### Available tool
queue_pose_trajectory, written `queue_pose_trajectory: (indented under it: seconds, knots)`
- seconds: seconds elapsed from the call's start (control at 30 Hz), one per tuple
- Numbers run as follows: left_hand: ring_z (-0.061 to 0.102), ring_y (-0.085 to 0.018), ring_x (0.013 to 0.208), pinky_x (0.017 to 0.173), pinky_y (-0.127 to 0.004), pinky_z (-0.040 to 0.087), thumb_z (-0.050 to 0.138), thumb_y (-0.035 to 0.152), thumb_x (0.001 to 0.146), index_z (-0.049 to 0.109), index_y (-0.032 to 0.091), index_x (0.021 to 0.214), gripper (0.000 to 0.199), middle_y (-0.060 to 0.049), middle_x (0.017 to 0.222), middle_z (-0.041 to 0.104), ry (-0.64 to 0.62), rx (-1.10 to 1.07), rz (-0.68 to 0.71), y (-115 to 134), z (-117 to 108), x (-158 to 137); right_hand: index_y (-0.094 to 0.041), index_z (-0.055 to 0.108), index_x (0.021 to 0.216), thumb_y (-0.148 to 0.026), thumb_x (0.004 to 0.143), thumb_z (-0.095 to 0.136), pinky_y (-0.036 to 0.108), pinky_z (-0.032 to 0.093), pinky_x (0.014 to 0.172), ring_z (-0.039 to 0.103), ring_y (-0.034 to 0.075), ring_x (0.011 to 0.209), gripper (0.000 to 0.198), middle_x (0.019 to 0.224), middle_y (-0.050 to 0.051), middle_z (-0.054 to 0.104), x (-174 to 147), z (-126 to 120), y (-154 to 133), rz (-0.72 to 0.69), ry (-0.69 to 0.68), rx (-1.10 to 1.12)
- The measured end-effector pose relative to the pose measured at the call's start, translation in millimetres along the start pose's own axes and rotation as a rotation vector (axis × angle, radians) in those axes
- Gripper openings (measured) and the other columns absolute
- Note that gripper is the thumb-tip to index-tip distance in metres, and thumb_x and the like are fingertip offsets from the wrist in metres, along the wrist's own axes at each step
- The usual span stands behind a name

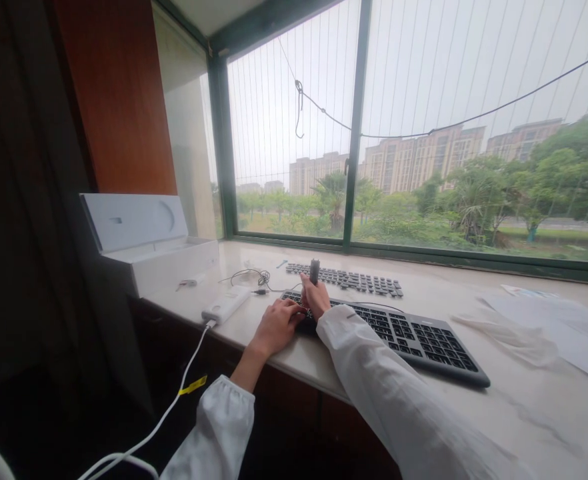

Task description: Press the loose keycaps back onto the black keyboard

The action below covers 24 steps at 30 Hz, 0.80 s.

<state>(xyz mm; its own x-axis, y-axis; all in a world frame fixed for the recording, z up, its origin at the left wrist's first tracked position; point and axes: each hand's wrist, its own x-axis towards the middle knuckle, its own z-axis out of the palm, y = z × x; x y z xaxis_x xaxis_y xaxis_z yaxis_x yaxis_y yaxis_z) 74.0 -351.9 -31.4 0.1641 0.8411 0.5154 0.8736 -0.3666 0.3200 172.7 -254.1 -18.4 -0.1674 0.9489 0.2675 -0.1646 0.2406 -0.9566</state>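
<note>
A dark keyboard (437, 343) with its keycaps off lies slanted along the desk's front edge. My right hand (315, 297) is closed around a short, upright black handle (315, 271) above the keyboard's left end. Only the top of this tool shows; its lower end is hidden by my fingers. My left hand (275, 327) grips the keyboard's left end, fingers bent together over the bare key sockets close to my right hand. Behind the keyboard, the loose dark keycaps (369, 282) lie set out in rows.
Left of the keyboard are a white plugged-in device (225, 303), a thin black cable (263, 277) and an open white box (174, 260). A crumpled tissue (511, 339) and paper sheets (569, 330) lie right. The window (349, 240) borders the desk.
</note>
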Motion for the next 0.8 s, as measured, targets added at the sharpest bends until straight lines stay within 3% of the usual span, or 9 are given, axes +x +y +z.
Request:
queue_pose_trajectory:
  seconds: [0.2, 0.57, 0.8]
  knots:
    - [0.055, -0.020, 0.099, 0.091, -0.033, 0.042, 0.052, 0.023, 0.087, 0.071, 0.026, 0.098, 0.022, -0.002, 0.103, 0.067, 0.023, -0.079, 0.024, -4.8, 1.2, 0.7, -0.020, 0.041, 0.051, -0.057, 0.081, 0.046, 0.026, 0.031, 0.047, 0.041, 0.012, 0.048, 0.048, 0.046, -0.001, 0.044, -10.7, 3.0, 1.7, -0.281, 0.039, -0.351]
    - [0.060, -0.020, 0.091, 0.085, -0.032, 0.048, 0.058, 0.019, 0.078, 0.073, 0.022, 0.088, 0.018, -0.004, 0.096, 0.069, 0.052, -0.224, 0.011, -15.9, 7.8, 5.8, -0.018, 0.043, 0.058, -0.042, 0.086, 0.042, 0.025, 0.029, 0.052, 0.041, 0.011, 0.053, 0.037, 0.056, -0.001, 0.050, -24.1, 3.5, -3.1, -0.565, -0.040, -0.554]
    - [0.059, -0.021, 0.092, 0.086, -0.032, 0.047, 0.060, 0.021, 0.077, 0.073, 0.022, 0.088, 0.017, -0.004, 0.100, 0.068, 0.039, -0.221, 0.002, -15.7, 6.9, 5.6, -0.019, 0.047, 0.060, -0.035, 0.085, 0.043, 0.024, 0.031, 0.052, 0.043, 0.011, 0.053, 0.030, 0.056, -0.001, 0.051, -24.7, 0.4, 1.2, -0.645, -0.082, -0.587]
